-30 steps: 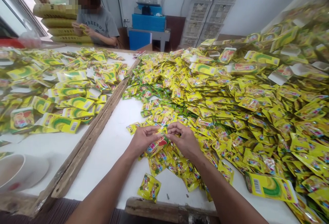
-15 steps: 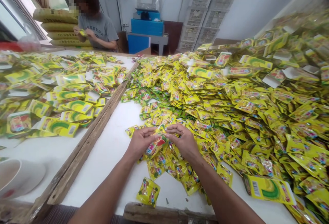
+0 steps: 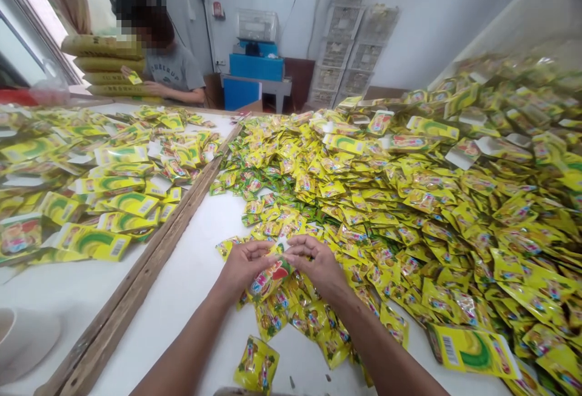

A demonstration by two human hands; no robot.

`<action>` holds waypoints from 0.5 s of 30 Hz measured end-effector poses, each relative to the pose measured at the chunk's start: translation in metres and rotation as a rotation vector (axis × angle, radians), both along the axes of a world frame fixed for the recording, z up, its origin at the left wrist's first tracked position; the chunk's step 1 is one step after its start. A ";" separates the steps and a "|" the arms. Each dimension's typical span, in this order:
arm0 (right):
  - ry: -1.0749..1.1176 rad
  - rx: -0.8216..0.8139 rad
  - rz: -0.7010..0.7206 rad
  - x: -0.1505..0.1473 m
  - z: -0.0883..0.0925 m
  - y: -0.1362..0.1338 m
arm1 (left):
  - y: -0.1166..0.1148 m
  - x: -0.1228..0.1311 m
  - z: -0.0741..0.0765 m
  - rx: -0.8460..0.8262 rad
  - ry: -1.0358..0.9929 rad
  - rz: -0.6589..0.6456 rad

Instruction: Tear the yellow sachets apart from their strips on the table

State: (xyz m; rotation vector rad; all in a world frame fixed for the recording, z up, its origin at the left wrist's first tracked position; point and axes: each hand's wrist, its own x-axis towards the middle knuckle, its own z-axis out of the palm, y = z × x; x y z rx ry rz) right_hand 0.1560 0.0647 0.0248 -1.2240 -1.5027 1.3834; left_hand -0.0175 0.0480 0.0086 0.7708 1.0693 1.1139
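Both my hands hold one small printed carton [image 3: 271, 278] over the near end of the heap. It is yellow and green with red and coloured lettering, and a white bit shows at its top edge. My left hand [image 3: 248, 265] is closed on its left side, thumb in front. On the upper right, my right hand [image 3: 316, 262] pinches it between thumb and bent fingers. What is inside the carton is hidden. Beneath and around my hands lie shiny yellow sachets [image 3: 334, 347]. A single sachet [image 3: 257, 364] rests on the white table closer to me.
A large heap of sachets [image 3: 409, 202] rises to the right, with open cartons [image 3: 431, 128] on it. A wooden strip [image 3: 150, 262] divides the table [image 3: 200, 250]. Left of it are filled-looking cartons [image 3: 97, 241] and a white cup [image 3: 27, 341]. A co-worker [image 3: 175, 71] handles a sachet opposite.
My view has tilted up slightly, so the near table edge has mostly dropped out. Both hands still grip the carton. The co-worker's hands have moved apart, one raised with a yellow packet.
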 end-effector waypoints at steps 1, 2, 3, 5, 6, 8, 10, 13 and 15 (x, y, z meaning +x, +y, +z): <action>0.014 -0.004 0.021 -0.001 0.001 -0.002 | 0.000 0.000 0.000 0.000 -0.005 -0.004; 0.023 0.003 0.041 -0.002 0.003 -0.004 | 0.000 -0.001 -0.001 -0.002 -0.011 0.001; 0.030 0.012 0.062 -0.004 0.004 -0.006 | 0.000 -0.002 -0.003 -0.006 -0.015 0.010; 0.026 0.022 0.100 -0.007 0.006 -0.011 | 0.000 -0.003 -0.006 -0.012 -0.011 0.021; 0.011 0.020 0.113 -0.009 0.007 -0.012 | 0.001 -0.003 -0.007 -0.012 -0.001 0.017; -0.025 -0.003 0.106 -0.011 0.005 -0.013 | 0.001 -0.003 -0.008 -0.014 0.015 -0.012; -0.007 -0.044 0.059 -0.011 0.002 -0.011 | 0.000 0.000 -0.006 -0.010 0.004 -0.057; 0.102 -0.099 -0.050 -0.009 -0.004 -0.005 | -0.004 0.009 0.000 0.052 0.035 -0.138; 0.125 -0.091 -0.110 -0.008 -0.006 -0.002 | -0.009 0.016 0.003 0.104 0.100 -0.192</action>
